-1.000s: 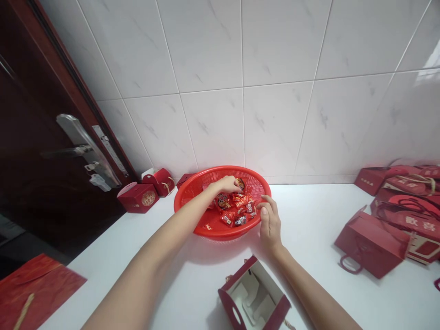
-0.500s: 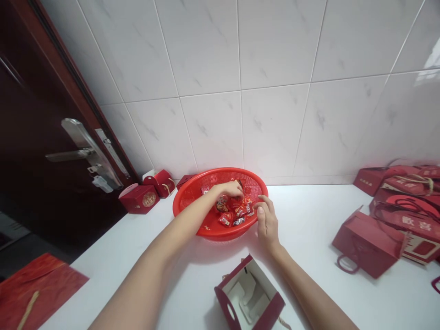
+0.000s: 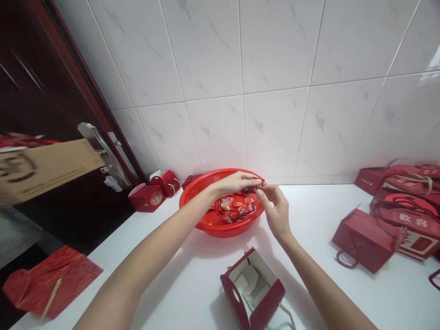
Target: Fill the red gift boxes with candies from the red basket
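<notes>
A red plastic colander (image 3: 220,231) stands against the tiled wall with several red-wrapped candies (image 3: 237,206) inside. Over its right side, my left hand (image 3: 237,183) has its fingers closed on a red-wrapped candy (image 3: 255,187). My right hand (image 3: 277,211) meets it at the colander's right rim, thumb and forefinger pinched on the same wrapper. Nearer to me, between my forearms, an uncovered dark-red gift box (image 3: 264,305) shows its pale inside, and a rope handle hangs at its side.
Small red boxes (image 3: 147,198) stand left of the colander by the door (image 3: 68,101). More red gift boxes (image 3: 367,238) crowd the right side. A red box with a rope handle (image 3: 57,284) is at the lower left. A cardboard box (image 3: 51,167) juts in from the left.
My left hand has risen from among the candies to the colander's right rim with a candy. My right hand has moved to meet it. A cardboard box has appeared at the left.
</notes>
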Action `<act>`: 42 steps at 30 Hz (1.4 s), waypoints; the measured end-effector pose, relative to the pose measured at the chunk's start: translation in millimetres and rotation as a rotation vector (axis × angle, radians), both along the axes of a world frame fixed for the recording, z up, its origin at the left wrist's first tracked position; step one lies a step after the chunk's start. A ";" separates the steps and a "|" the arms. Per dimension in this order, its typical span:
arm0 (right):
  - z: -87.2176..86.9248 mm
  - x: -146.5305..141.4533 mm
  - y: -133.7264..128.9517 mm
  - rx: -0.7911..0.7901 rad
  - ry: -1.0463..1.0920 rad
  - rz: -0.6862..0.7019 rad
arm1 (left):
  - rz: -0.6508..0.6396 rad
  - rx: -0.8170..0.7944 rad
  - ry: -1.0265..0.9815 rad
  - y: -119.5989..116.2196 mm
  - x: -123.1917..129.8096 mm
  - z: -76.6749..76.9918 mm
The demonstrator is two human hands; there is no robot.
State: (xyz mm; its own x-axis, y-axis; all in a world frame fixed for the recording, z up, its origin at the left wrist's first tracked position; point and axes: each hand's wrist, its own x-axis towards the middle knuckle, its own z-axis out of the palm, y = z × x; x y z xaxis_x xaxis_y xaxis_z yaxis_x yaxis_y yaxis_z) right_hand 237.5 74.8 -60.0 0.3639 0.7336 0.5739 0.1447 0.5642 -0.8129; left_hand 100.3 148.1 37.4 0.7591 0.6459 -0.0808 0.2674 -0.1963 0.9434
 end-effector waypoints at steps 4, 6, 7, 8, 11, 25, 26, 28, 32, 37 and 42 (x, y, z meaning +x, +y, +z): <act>20.9 -3.8 -8.8 -0.069 0.227 0.256 | -0.012 0.003 -0.123 -18.5 9.0 0.6; 26.1 -5.0 -11.7 -0.099 0.253 0.329 | -0.008 0.028 -0.112 -26.4 12.0 -0.6; 27.6 -5.2 -12.7 -0.116 0.257 0.359 | 0.003 0.041 -0.087 -30.1 13.0 -0.9; 28.6 -5.1 -13.4 -0.132 0.261 0.382 | 0.016 0.054 -0.056 -33.4 13.6 -1.0; 29.5 -2.8 -13.3 -0.191 0.279 0.439 | 0.036 0.042 0.011 -37.9 13.1 1.0; 36.2 14.4 -2.1 -0.390 0.932 0.474 | -0.137 0.563 0.674 22.3 18.3 -63.5; 37.0 15.9 -2.2 -0.405 0.957 0.475 | -0.150 0.567 0.690 23.1 22.4 -71.6; 38.8 18.1 -2.5 -0.418 0.995 0.474 | -0.171 0.592 0.723 24.5 30.2 -84.4; 41.6 19.3 -2.8 -0.449 1.054 0.467 | -0.198 0.635 0.777 29.3 38.6 -96.1; 39.1 17.6 -0.6 -0.502 1.071 0.447 | -0.163 0.697 0.875 27.7 41.2 -95.3; 32.7 18.0 2.2 -0.517 1.030 0.477 | -0.141 0.772 0.906 19.1 44.1 -88.9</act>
State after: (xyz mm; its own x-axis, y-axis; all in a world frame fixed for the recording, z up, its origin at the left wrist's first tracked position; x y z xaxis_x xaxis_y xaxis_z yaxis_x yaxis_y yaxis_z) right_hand 255.5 77.0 -27.2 0.1088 0.9706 -0.2148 -0.8221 -0.0336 -0.5683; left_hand 144.4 167.2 -51.5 0.6943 0.6746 -0.2507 0.7042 -0.7086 0.0436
